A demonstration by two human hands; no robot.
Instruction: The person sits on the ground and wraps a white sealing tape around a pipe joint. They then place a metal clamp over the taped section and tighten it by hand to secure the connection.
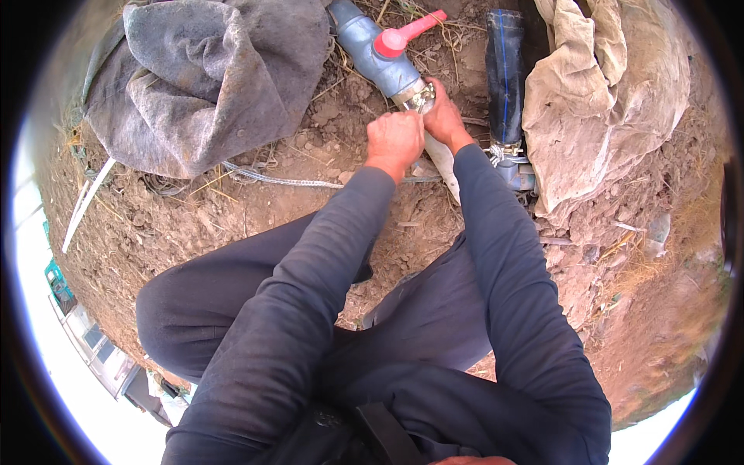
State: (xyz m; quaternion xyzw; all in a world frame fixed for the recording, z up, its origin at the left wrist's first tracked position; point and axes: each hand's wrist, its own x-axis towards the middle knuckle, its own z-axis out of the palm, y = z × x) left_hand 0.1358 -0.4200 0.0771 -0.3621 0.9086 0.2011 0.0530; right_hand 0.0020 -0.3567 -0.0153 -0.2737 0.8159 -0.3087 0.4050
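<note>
A blue-grey plastic ball valve with a red lever handle lies on the soil ahead of me. At its near end, a shiny, crumpled-looking band goes round the joint with a pale flat hose. My right hand is closed round the hose just below this joint, its thumb up against the band. My left hand is a fist right beside the joint, knuckles up. Whatever its fingers grip is hidden underneath.
Grey cloth lies bunched at the far left, with a braided rope below it. To the right are a black hose with blue stripes, tied onto a second grey fitting, and a beige sack. My knees flank the work.
</note>
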